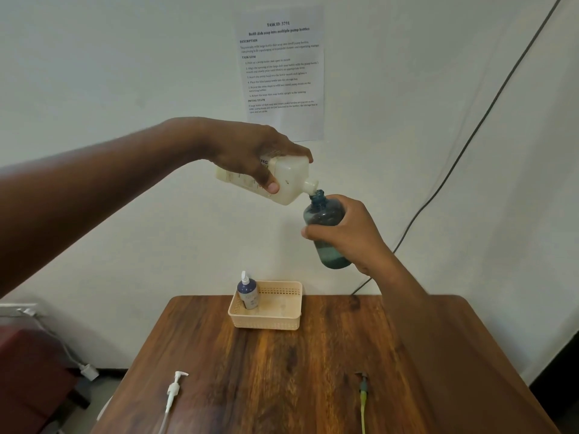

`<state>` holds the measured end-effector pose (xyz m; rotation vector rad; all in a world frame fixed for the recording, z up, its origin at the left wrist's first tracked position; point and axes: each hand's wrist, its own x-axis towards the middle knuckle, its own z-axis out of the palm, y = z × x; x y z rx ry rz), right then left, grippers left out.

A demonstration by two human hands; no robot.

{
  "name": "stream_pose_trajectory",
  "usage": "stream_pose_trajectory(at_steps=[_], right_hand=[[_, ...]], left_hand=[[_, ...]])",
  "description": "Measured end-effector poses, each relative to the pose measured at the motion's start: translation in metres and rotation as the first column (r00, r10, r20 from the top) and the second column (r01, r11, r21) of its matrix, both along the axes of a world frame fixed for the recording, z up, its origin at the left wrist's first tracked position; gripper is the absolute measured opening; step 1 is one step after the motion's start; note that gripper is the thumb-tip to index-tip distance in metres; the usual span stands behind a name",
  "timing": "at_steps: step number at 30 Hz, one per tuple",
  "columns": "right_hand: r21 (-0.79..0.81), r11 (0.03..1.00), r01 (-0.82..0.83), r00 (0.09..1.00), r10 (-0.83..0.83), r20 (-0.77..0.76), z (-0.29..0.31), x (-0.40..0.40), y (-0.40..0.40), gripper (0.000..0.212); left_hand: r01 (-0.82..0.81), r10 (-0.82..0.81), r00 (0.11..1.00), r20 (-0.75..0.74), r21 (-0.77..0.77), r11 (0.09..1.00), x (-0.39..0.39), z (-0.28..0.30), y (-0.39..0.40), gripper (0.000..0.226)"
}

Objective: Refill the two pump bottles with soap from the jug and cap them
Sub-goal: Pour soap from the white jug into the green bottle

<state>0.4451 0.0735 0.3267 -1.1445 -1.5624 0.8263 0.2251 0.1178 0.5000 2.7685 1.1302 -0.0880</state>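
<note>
A sheet of paper (282, 73) taped to the wall reads "TASK ID: 3791" and "Refill dish soap into multiple pump bottles". The jug (282, 180) shows the letters "HG".

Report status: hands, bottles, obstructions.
Left hand tilting jug. Right hand holding teal bottle, uncapped, spout at mouth. Capped bottle in basket. Nothing blocking.

There are two hands: one left hand (247, 151) and one right hand (351, 236). There is one white soap jug (282, 180). There are two pump bottles: one teal bottle (326, 220) without cap, and one dark blue bottle (248, 292) with its pump on. There is one beige basket (275, 321), one wooden table (282, 371), one loose white pump head (174, 389), one green-tipped cable (363, 399) and one printed sheet (282, 70) on the wall.
</note>
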Motion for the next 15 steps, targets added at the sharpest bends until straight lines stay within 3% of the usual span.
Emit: stream_pose_trajectory(at_steps=[15], right_hand=[[0.005, 1.000, -0.001, 1.000, 0.001, -0.006, 0.0028, 0.0000, -0.0018, 0.043]], left_hand=[[-0.001, 0.001, 1.000, -0.015, 0.020, 1.000, 0.0022, 0.0055, -0.0020, 0.078]])
